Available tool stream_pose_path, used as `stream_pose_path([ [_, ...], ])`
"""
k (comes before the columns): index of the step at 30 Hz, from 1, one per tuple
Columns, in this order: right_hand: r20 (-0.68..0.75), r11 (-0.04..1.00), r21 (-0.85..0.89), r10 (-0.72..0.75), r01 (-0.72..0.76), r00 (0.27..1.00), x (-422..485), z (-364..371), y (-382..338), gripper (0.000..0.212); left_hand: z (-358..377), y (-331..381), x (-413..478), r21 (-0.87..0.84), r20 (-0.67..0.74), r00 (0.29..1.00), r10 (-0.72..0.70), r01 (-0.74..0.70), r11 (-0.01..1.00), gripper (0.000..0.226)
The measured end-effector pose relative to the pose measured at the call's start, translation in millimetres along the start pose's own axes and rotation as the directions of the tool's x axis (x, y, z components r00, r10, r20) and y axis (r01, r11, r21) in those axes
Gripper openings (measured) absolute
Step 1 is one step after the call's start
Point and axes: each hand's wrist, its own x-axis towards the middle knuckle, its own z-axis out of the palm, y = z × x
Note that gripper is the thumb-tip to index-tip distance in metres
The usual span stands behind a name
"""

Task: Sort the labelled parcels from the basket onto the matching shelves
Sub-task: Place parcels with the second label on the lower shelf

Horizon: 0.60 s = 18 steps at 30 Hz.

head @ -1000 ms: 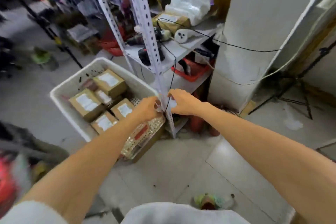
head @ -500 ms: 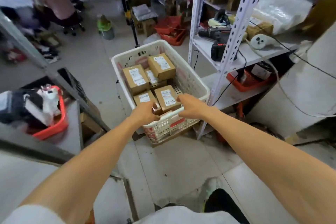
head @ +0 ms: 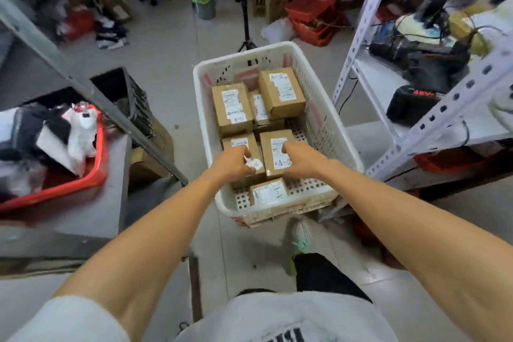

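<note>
A white plastic basket stands on the floor in front of me with several brown cardboard parcels in it, each with a white label. A far parcel reads A-2, and another lies to its left. My right hand grips the right side of a near parcel marked A-2, thumb on its label. My left hand curls over the near end of the parcel beside it. A small parcel lies at the basket's front. All the parcels rest inside the basket.
A white slotted-post shelf stands right of the basket, holding power tools and cables. On the left, a grey metal shelf carries a red tub of bags. A tripod and red crates stand beyond. My foot is by the basket.
My hands have left the basket's near rim and reached inside onto the two near parcels. My view has swung left and now looks straight down on the basket.
</note>
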Motion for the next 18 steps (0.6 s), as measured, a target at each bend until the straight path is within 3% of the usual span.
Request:
stream_pose_path([
  [5,0.126,1.0,0.027,0.003,-0.006,0.992,65.1,-10.6,43.9,0.05,5.6,17.7,72.1,-0.091,0.021,0.996,-0.092,0.094,0.991,0.047],
  [10,0.144,0.985,0.159,0.051,-0.074,0.988,121.0,-13.3,55.6,0.051,20.3,28.7,130.0,-0.181,0.038,0.989,-0.141,0.146,0.973,0.046],
  [18,0.172,0.948,0.191,0.221,-0.253,0.96,173.7,35.4,98.3,0.052,63.9,-16.9,207.1,-0.094,0.187,0.97,-0.155,0.175,0.98,0.055],
])
